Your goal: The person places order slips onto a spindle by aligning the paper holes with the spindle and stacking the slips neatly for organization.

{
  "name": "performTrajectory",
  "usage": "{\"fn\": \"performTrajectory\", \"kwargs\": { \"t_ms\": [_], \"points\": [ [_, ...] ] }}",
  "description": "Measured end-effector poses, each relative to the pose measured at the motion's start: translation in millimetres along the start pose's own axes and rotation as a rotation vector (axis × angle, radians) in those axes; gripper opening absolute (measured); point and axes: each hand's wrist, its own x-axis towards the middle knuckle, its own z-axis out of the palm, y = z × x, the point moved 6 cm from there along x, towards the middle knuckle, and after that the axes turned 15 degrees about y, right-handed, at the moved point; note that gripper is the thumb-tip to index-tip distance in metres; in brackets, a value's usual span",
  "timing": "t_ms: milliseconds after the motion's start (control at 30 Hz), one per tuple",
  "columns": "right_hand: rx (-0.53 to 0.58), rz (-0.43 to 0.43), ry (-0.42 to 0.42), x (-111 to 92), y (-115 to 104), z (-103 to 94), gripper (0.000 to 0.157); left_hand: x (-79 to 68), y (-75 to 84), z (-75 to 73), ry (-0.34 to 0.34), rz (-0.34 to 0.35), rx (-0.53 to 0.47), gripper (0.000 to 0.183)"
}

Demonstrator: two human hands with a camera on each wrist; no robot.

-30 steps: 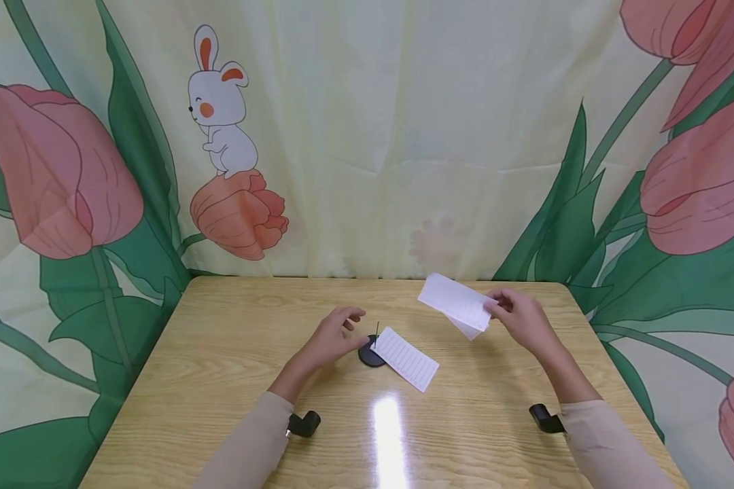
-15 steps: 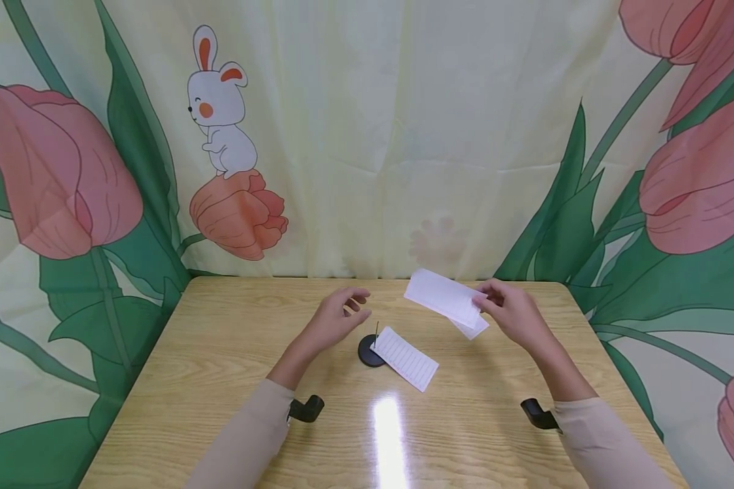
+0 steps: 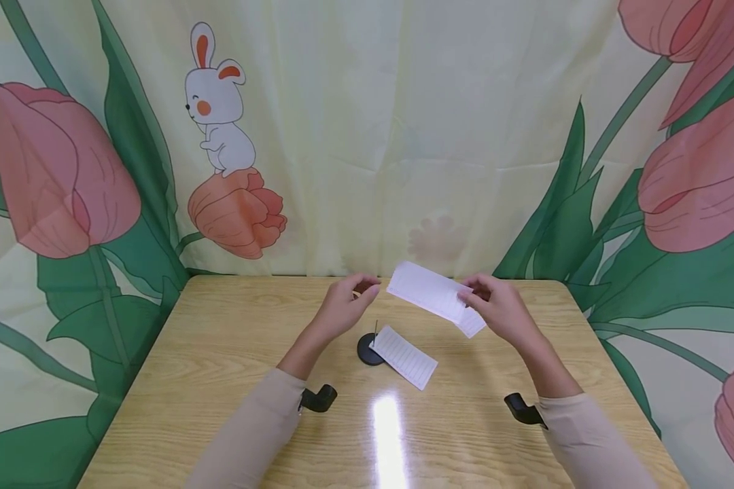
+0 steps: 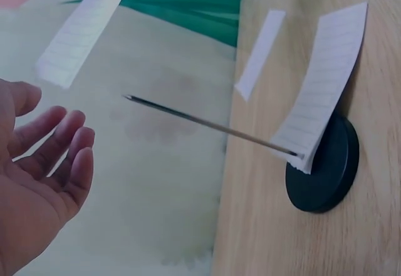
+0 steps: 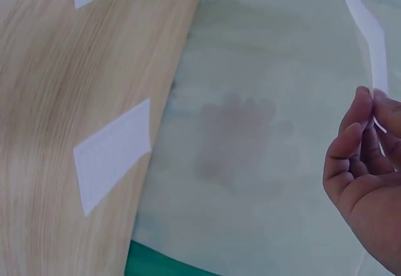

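Note:
My right hand (image 3: pixel 495 305) pinches the right end of a white lined paper slip (image 3: pixel 428 291) above the table's back part. Near that slip's left end, my left hand (image 3: pixel 344 305) hovers with fingers loosely bent. A gap shows between it and the held slip in the left wrist view. Below stands a bill spike, its black round base (image 4: pixel 322 169) carrying an upright thin metal spike (image 4: pixel 200 121). Another lined slip (image 3: pixel 404 356) is pierced near one end by the spike and slants down to the right. A further slip (image 5: pixel 113 157) lies on the table, partly hidden under the held one in the head view.
The wooden table (image 3: pixel 220 380) ends at a curtain (image 3: pixel 342 136) printed with tulips and a rabbit. A bright light reflection shows on the tabletop at the front middle. Black wrist mounts (image 3: pixel 319 399) stick out from both sleeves.
The right hand has carried the held slip left and slightly up. My left hand has risen away from the spike and moved right, toward the slip's left end. The pierced slip stays put.

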Motion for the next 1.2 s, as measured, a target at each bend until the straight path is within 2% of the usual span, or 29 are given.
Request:
{"fn": "performTrajectory", "kwargs": {
  "t_ms": [400, 600, 833, 1200],
  "points": [
    [0.074, 0.038, -0.014, -2.9, -9.3, 12.8, 0.021, 1.5, 9.0, 0.3, 0.124, -0.003, -0.045, 0.014],
    [0.077, 0.05, -0.02, -7.3, -8.7, 19.3, 0.019, -0.7, 9.5, -1.9, 0.15, 0.004, -0.047, 0.01],
    [0.085, 0.055, -0.042, -14.0, -6.8, 24.8, 0.018, -3.6, 7.5, -3.1, 0.137, 0.009, -0.005, 0.008],
    [0.096, 0.089, -0.082, -27.2, 2.5, 35.4, 0.015, -10.8, 0.5, 0.2, 0.065, -0.052, 0.021, 0.008]
  ]
}}
